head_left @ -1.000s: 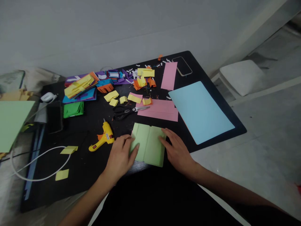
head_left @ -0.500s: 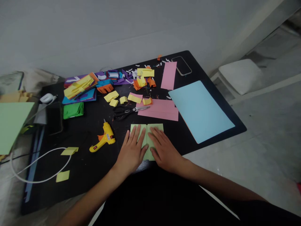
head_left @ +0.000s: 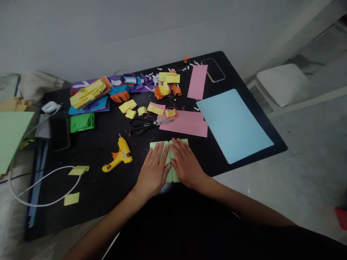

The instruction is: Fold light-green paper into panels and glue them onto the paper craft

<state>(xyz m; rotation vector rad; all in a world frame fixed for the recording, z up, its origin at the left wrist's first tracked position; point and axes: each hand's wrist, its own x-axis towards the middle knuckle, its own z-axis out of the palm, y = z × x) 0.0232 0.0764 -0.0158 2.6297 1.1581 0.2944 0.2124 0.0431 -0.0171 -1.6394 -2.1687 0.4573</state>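
A light green sheet of paper (head_left: 170, 169) with a crease or seam down its middle lies at the front edge of the black table. My left hand (head_left: 154, 169) rests flat on its left half, fingers stretched out. On the right half lies my right hand (head_left: 187, 164), also flat with the fingers extended. Much of the paper is hidden under both hands. Beyond it are black-handled scissors (head_left: 148, 125), partly over a pink sheet (head_left: 187, 124). A yellow glue gun (head_left: 119, 154) lies to the left of my left hand.
A light blue sheet (head_left: 234, 126) lies at the right, near a phone (head_left: 214, 70) and a pink strip (head_left: 197, 82). Yellow paper pieces (head_left: 128, 105), a green folded stack (head_left: 82, 122) and coloured scraps cover the back. A white cable (head_left: 51, 204) loops at the left.
My right hand has shifted slightly up and its fingers are closer together on the green paper. My left hand stays flat almost in place. The whole view has tilted a little.
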